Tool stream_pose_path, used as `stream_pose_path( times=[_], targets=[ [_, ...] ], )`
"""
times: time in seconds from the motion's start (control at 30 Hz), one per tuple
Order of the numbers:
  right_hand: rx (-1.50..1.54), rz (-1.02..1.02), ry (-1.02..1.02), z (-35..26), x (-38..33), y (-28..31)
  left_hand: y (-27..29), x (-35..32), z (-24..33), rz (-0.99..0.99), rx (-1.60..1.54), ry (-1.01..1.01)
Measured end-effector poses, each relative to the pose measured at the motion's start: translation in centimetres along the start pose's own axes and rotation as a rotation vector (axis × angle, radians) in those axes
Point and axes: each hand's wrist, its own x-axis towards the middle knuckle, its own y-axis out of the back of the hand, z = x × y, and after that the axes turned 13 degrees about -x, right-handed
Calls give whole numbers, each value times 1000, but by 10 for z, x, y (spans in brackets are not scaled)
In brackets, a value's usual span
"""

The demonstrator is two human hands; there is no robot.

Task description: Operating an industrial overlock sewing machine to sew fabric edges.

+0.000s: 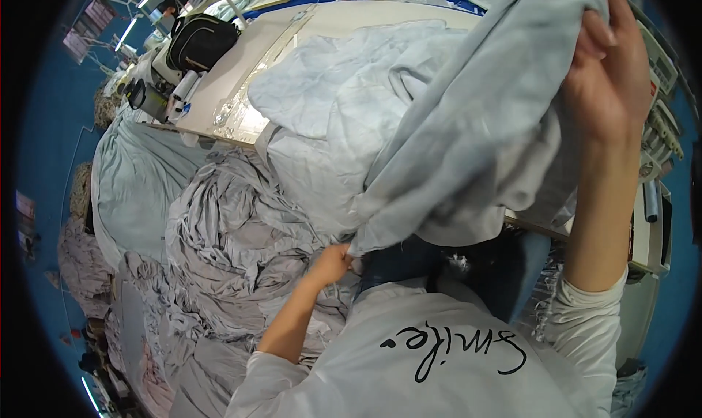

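Note:
A pale grey-blue piece of fabric [468,111] stretches diagonally from upper right to lower middle, above my lap. My right hand [610,70] is raised at the upper right with its fingers bent round the fabric's far end. Low in the middle, my left hand [335,264] pinches the near corner of the same fabric. More pale, bluish-white cloth [329,89] lies bunched on the table behind it and hangs over the front edge. Part of that cloth is hidden by the raised piece.
A large heap of grey fabric [234,228] lies to my left, beside a light green cloth [139,191]. On the white table [256,38] sits a black bag [201,43] at the far left. A sewing machine [658,125] stands at the right edge.

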Motion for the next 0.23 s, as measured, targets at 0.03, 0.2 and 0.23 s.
stream_pose_path(
  times=[0.03,0.2,0.23],
  targets=[
    [-130,37,-23,6,-15,5,10,3,37,-97,-358,51],
    [-1635,-809,-240,48,-83,26,32,0,287,-214,-832,-425],
    [-1631,-815,-223,46,-84,24,32,-5,289,-204,-821,-433]
  ],
)
